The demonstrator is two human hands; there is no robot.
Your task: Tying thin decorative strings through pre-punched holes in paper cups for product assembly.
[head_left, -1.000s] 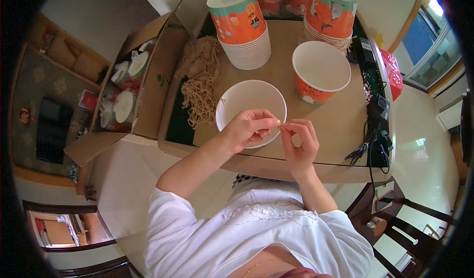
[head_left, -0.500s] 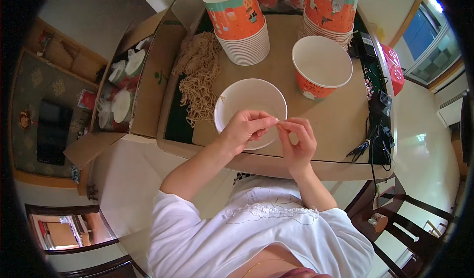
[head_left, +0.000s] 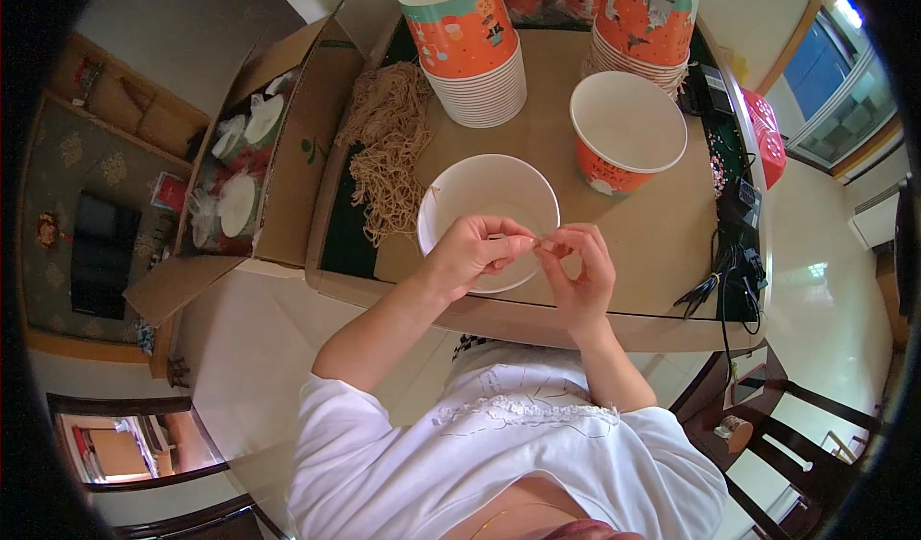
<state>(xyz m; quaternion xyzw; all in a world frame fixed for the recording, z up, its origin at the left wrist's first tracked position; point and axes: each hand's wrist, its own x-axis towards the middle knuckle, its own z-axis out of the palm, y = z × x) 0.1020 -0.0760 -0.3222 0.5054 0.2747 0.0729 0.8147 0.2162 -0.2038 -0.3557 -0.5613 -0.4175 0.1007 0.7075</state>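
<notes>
Over the right rim of a white paper bucket [head_left: 456, 191], my left hand [head_left: 477, 252] and my right hand [head_left: 581, 270] meet fingertip to fingertip. Both are closed in a pinch on what looks like the end of a thin tan string, mostly hidden by the fingers. A short piece of similar string [head_left: 435, 193] shows at the bucket's left rim. Left of the bucket lies a tangled heap of tan string [head_left: 389, 156]. Another open bucket [head_left: 628, 123], orange outside and white inside, stands to the right, apart from my hands.
Stacks of upturned orange and green paper buckets [head_left: 465, 46] stand at the back, with another stack [head_left: 645, 22] to the right. An open cardboard box [head_left: 299, 147] of wrapped goods is at the left. Black cables [head_left: 715, 281] and a red basket [head_left: 763, 137] line the right edge.
My fingertips have shifted slightly, the right ones drawing a little closer to the left. Both hands keep their pinch above the bucket's rim; the buckets stay where they were.
</notes>
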